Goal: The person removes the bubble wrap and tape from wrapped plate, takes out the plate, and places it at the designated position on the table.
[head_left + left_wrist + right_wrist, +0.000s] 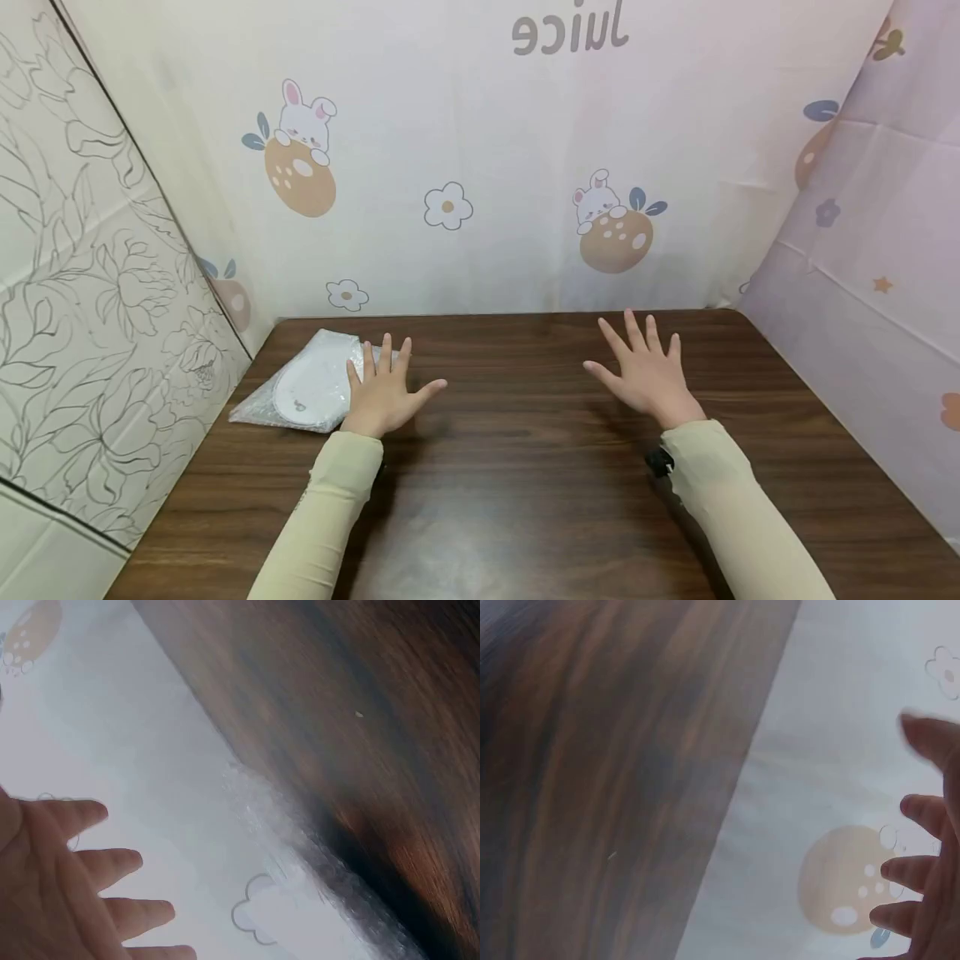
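Note:
My left hand (384, 400) is held with its fingers spread, in front of and partly over the right side of a clear bubble-wrap bag (251, 408). Inside that bag lies a flat white rounded thing (315, 387) with a small greyish mark; its kind cannot be told. In the left wrist view the bubble wrap (262, 817) shows beyond the spread fingers. My right hand (648, 379) hovers over the right part of the table, fingers spread and holding nothing. Both hands appear raised off the tabletop.
The dark wood-grain table (480, 467) reaches back to a white curtain (487, 125) printed with rabbits, fruit and flowers. A panel with line-drawn flowers (97, 275) borders the left side. Another printed curtain (877, 250) hangs on the right.

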The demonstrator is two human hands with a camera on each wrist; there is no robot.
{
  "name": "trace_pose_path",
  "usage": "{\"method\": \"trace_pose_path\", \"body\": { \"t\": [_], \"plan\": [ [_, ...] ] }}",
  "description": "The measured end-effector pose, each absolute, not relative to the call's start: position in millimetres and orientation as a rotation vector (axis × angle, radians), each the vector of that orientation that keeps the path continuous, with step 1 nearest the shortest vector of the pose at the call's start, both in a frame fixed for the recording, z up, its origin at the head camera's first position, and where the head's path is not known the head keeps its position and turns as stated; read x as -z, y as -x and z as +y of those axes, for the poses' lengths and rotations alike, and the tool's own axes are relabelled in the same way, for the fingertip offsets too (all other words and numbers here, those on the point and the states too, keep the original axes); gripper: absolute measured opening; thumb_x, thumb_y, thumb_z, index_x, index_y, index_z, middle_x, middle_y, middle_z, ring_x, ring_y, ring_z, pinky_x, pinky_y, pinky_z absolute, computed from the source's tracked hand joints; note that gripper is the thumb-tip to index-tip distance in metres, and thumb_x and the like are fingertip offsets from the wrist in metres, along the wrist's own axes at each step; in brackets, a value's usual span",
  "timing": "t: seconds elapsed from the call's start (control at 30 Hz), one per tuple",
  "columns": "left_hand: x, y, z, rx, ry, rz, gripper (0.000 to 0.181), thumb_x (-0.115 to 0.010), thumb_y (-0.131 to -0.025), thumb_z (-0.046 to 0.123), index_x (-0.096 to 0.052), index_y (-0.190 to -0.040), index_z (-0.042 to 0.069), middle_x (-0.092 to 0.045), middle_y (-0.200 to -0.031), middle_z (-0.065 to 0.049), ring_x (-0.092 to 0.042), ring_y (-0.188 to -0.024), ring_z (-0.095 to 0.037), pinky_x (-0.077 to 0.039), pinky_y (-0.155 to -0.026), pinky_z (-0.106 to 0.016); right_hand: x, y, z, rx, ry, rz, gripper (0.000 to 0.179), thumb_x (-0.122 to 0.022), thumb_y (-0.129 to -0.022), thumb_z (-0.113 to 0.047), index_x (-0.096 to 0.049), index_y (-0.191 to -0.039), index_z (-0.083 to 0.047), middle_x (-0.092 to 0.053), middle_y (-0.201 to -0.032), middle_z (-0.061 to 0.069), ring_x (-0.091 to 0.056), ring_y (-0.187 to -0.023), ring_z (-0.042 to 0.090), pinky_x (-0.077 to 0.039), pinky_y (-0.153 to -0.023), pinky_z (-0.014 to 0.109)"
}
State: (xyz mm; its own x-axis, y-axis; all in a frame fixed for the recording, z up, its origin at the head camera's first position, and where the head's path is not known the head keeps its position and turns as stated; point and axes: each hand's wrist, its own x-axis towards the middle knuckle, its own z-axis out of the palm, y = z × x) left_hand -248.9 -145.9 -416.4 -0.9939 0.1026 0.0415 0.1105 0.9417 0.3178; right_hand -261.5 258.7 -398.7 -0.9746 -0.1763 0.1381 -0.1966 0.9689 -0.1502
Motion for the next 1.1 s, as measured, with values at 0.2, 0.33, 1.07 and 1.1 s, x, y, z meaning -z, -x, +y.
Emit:
{"method": "trace_pose_path", "body": {
  "t": [0.2, 0.33, 1.07, 1.1],
  "plan": [
    [402.3, 249.6, -153.3, 0.542, 0.235, -2.920, 0.075, -0.047, -0.097, 0.057, -0.037, -0.151, 0.005, -0.036, -0.155, -0.022, -0.030, -0.142, -0.049, -0.025, -0.114, -0.064, 388.7, 270.6, 240.7, -0.349, -0.380, -2.800, 0.059, -0.052, -0.100, -0.040, -0.040, -0.150, -0.010, -0.034, -0.154, 0.026, -0.026, -0.143, 0.049, -0.023, -0.111, 0.068],
    [397.6, 248.7, -167.9, 0.614, 0.242, -2.849, 0.060, -0.053, -0.098, 0.041, -0.047, -0.143, 0.000, -0.052, -0.142, -0.023, -0.047, -0.132, -0.042, -0.038, -0.109, -0.055, 383.4, 276.4, 220.0, -0.549, -0.420, -2.743, 0.055, -0.053, -0.101, -0.035, -0.044, -0.147, -0.007, -0.044, -0.148, 0.024, -0.038, -0.137, 0.045, -0.034, -0.107, 0.064],
    [400.3, 226.6, -271.9, 0.794, 0.002, -2.896, 0.070, -0.042, -0.103, 0.044, -0.030, -0.149, -0.008, -0.031, -0.150, -0.035, -0.031, -0.137, -0.054, -0.029, -0.110, -0.066, 398.5, 289.5, 78.8, -1.173, -0.589, -2.790, 0.063, -0.048, -0.102, -0.043, -0.024, -0.156, -0.024, -0.022, -0.163, 0.007, -0.025, -0.149, 0.029, -0.029, -0.117, 0.054],
    [400.8, 226.4, -274.5, 0.802, 0.003, -2.894, 0.071, -0.042, -0.103, 0.044, -0.030, -0.149, -0.008, -0.030, -0.151, -0.035, -0.031, -0.137, -0.054, -0.028, -0.110, -0.066, 399.6, 289.6, 73.1, -1.176, -0.597, -2.792, 0.062, -0.048, -0.102, -0.043, -0.023, -0.156, -0.024, -0.021, -0.163, 0.007, -0.025, -0.149, 0.029, -0.030, -0.117, 0.054]
  ]
}}
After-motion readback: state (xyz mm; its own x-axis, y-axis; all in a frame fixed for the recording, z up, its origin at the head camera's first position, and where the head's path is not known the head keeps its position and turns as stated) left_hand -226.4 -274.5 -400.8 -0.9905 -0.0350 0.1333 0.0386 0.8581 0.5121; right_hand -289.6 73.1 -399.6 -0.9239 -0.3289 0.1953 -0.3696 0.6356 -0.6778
